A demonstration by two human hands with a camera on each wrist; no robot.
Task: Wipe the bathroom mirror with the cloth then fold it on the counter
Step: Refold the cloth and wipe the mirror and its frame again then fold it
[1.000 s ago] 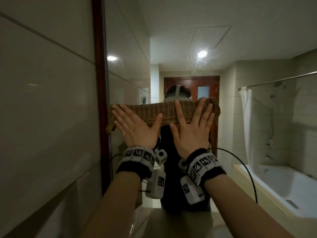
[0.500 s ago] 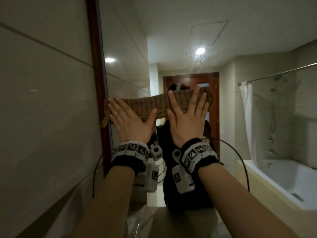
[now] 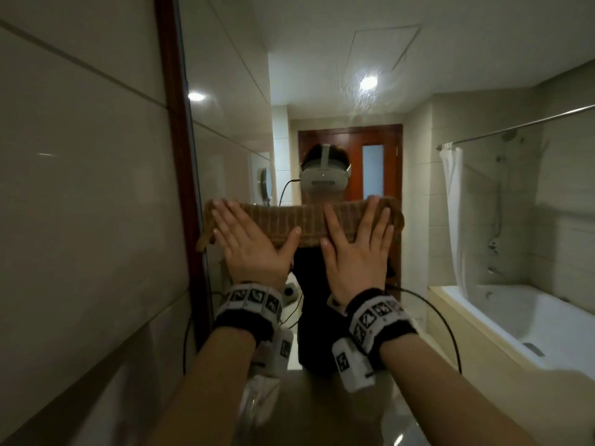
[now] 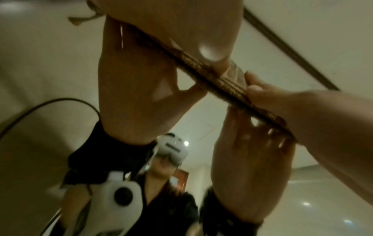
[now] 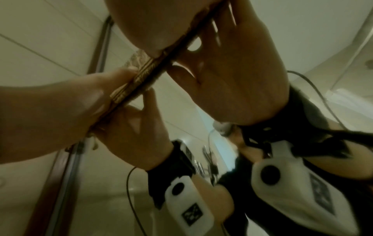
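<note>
A brown ribbed cloth (image 3: 306, 225), folded into a long band, lies flat against the bathroom mirror (image 3: 322, 91) at chest height. My left hand (image 3: 248, 243) presses its left half with straight, spread fingers. My right hand (image 3: 357, 249) presses the right half the same way. In the left wrist view the cloth (image 4: 232, 83) shows edge-on between my hands and their reflections. The right wrist view shows the same cloth (image 5: 141, 75) squeezed against the glass. The cloth's left corner hangs loose near the wooden mirror frame (image 3: 170, 123).
A tiled wall (image 3: 80, 188) stands left of the frame. The mirror reflects a bathtub (image 3: 515, 317), a white shower curtain (image 3: 454, 214) and a wooden door (image 3: 351, 140). The counter (image 3: 322, 410) lies below my forearms. Black cables (image 3: 444, 323) trail from my wrists.
Both hands slid the cloth up the mirror, tilting it, then down again and level. The reflected headset now shows above the cloth.
</note>
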